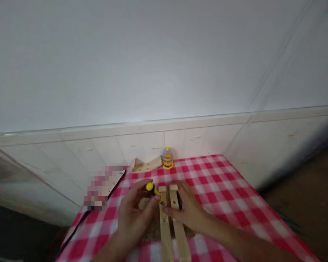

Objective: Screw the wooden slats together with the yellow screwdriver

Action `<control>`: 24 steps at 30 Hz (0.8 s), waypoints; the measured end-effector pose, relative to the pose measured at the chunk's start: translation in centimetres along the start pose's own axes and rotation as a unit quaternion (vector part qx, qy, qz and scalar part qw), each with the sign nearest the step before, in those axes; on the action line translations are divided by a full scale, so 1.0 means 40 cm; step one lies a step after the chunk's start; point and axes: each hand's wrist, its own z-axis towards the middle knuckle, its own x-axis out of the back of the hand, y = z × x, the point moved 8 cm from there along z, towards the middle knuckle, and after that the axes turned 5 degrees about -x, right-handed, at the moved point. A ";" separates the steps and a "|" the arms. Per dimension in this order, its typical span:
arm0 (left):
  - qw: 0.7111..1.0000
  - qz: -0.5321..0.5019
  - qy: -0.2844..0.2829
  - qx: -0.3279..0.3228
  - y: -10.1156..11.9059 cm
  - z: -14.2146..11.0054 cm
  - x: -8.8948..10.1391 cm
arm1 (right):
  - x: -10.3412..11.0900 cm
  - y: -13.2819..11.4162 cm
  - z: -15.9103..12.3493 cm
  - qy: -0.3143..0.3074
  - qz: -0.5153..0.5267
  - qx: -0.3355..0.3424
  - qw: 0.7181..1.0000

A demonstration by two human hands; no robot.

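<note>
My left hand (136,211) is closed around a short screwdriver (151,187) with a yellow and black handle. The screwdriver is tilted, its lower end close to a hole or screw in the left wooden strip (166,236). My right hand (190,209) wraps over the right wooden strip (182,240), with its thumb reaching across to the left one. Both strips lie side by side, small blocks at their far ends and dark holes along them. Beneath them is a brownish board or mat (151,233), mostly covered by my hands and the strips.
A red and white checked cloth (215,189) covers the table. At the back, by the white panelled wall (142,143), stand an angled wooden piece with holes (144,166) and a clear dome-shaped container with yellow contents (167,159). A dark-edged flat object (114,185), partly blurred out, lies left.
</note>
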 end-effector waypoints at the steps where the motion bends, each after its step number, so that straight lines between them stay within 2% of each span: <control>1: 1.000 0.001 0.008 0.003 -0.002 0.002 0.000 | 0.000 0.002 -0.002 0.004 0.001 0.002 1.000; 5: 1.000 0.003 0.022 0.007 -0.005 0.005 -0.003 | 0.002 0.003 -0.007 0.010 0.006 0.012 1.000; 13: 1.000 0.010 -0.006 -0.004 0.001 0.007 -0.013 | 0.006 -0.006 -0.008 0.007 0.006 0.017 1.000; 24: 0.999 0.026 -0.009 -0.024 0.027 0.010 -0.027 | 0.005 -0.007 -0.006 0.006 -0.005 0.018 1.000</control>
